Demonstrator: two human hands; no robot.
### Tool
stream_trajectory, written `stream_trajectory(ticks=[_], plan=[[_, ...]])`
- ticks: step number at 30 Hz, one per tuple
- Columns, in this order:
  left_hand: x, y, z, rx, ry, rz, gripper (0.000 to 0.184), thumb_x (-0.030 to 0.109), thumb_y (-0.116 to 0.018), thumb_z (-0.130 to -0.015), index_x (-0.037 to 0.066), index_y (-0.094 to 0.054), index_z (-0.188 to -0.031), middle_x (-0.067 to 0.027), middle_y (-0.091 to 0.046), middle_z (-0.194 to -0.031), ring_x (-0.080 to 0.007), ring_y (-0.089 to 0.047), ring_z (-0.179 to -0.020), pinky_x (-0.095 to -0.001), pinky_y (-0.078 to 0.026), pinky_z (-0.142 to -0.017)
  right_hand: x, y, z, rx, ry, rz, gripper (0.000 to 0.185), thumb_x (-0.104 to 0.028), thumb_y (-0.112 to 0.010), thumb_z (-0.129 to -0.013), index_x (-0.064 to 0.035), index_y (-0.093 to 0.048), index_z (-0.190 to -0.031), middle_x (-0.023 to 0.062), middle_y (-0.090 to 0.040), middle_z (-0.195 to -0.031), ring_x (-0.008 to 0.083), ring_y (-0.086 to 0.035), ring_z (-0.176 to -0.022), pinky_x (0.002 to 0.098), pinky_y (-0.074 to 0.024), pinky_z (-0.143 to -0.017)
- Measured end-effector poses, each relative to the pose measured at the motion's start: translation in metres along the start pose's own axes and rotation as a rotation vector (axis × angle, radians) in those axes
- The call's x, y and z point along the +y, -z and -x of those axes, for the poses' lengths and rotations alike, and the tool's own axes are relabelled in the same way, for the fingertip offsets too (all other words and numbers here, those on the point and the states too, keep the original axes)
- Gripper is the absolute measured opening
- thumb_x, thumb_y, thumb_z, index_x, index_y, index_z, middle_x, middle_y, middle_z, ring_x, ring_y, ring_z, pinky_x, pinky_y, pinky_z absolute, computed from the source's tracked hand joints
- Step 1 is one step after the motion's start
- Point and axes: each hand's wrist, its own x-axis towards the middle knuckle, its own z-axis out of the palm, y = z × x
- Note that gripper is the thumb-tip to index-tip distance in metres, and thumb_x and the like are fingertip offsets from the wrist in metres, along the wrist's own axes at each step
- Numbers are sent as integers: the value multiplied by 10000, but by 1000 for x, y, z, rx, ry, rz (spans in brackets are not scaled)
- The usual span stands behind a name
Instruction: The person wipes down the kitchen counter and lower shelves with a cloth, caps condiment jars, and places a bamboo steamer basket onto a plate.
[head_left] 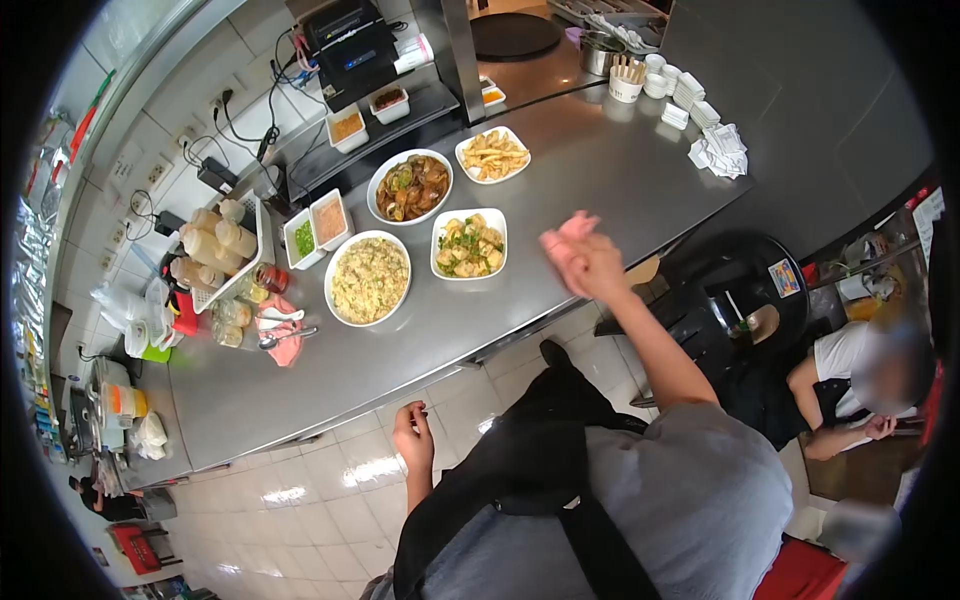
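Note:
My right hand (597,268) presses a pink cloth (572,228) against the steel counter (620,180), with its fingers closed over the cloth. Left of that hand stands a square white bowl of pale chunks with chopped greens (469,244). Behind it are a round bowl of brown stew (412,187) and a square dish of fries (493,155). A round bowl of fried rice (368,279) sits further left. Below the counter's front edge hangs my left hand (412,432), fingers curled; a small dark spot shows at the fingertips, but I cannot make out what it is.
Squeeze bottles (218,238) fill a white basket at the left. Spoons rest on another pink cloth (284,345). A black printer (350,55) stands on the back shelf. Crumpled white paper (718,152) lies at the right. A person (845,375) sits beyond a black stool (745,295).

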Motion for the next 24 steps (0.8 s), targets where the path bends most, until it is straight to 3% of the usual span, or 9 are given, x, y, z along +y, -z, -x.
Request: stream_trajectory(ticks=[4,5,9,13,15,17,19,21,24], plan=[[21,-34,-24,8,-60,-114,122,69,-548,-950,1,-646,-929,-131,-691,-872,-236,-679,-730,-342,-533,-658,41,-51,-10,-106,260,195,397,-319,-532,-918,-199,-598,-1291,91,-488,-1437,281,-420,-1337,500,-297,-1090],[27,-44,-28,31,-55,-87,118,59,-548,-947,1,-647,-921,-133,-690,-856,-240,-672,-715,-347,-529,-651,58,-53,-30,-125,258,344,377,-316,-508,-933,-211,-581,-1287,66,-499,-1420,285,-456,-1287,483,-327,-1065],[63,-82,-37,50,3,-123,113,52,-548,-947,-5,-642,-925,-133,-690,-850,-234,-678,-720,-333,-529,-635,160,-10,-107,44,-138,168,355,-293,-465,-950,-191,-567,-1275,72,-550,-1332,296,-523,-1171,490,-380,-980],[104,-125,-43,101,83,-104,115,47,-543,-949,-11,-642,-931,-125,-689,-831,-223,-690,-719,-323,-530,-621,300,-26,-169,244,-249,691,373,-265,-460,-955,-166,-533,-1307,114,-545,-1325,328,-524,-1159,486,-382,-979],[127,-145,-49,142,109,-96,117,47,-542,-950,-11,-644,-938,-121,-689,-827,-222,-691,-717,-320,-530,-614,324,-52,-204,359,-318,866,377,-261,-459,-958,-163,-521,-1316,126,-548,-1312,335,-521,-1162,485,-382,-982],[145,-164,-55,195,123,-70,119,48,-551,-945,-8,-656,-959,-106,-697,-833,-194,-687,-707,-295,-522,-588,303,-81,-245,188,-232,549,408,-270,-473,-943,-147,-506,-1331,145,-531,-1334,343,-511,-1184,485,-366,-1019],[153,-186,-61,188,218,21,120,53,-557,-944,-6,-659,-967,-100,-702,-846,-174,-684,-716,-291,-520,-588,252,-108,-266,154,41,222,399,-198,-545,-872,-152,-571,-1268,124,-546,-1323,323,-501,-1218,467,-412,-972],[138,-206,-64,107,378,214,163,96,-561,-958,-14,-659,-1027,-82,-715,-913,-131,-670,-769,-278,-522,-640,187,-103,-279,-159,69,10,400,-95,-584,-810,-153,-639,-1202,111,-582,-1289,314,-520,-1218,451,-430,-967],[160,-214,-89,-84,563,563,236,164,-559,-977,-31,-647,-1075,-85,-711,-983,-139,-668,-836,-273,-523,-710,184,-137,-321,-155,222,-341,366,-18,-574,-787,-157,-703,-1100,132,-631,-1218,328,-556,-1142,424,-455,-948]])
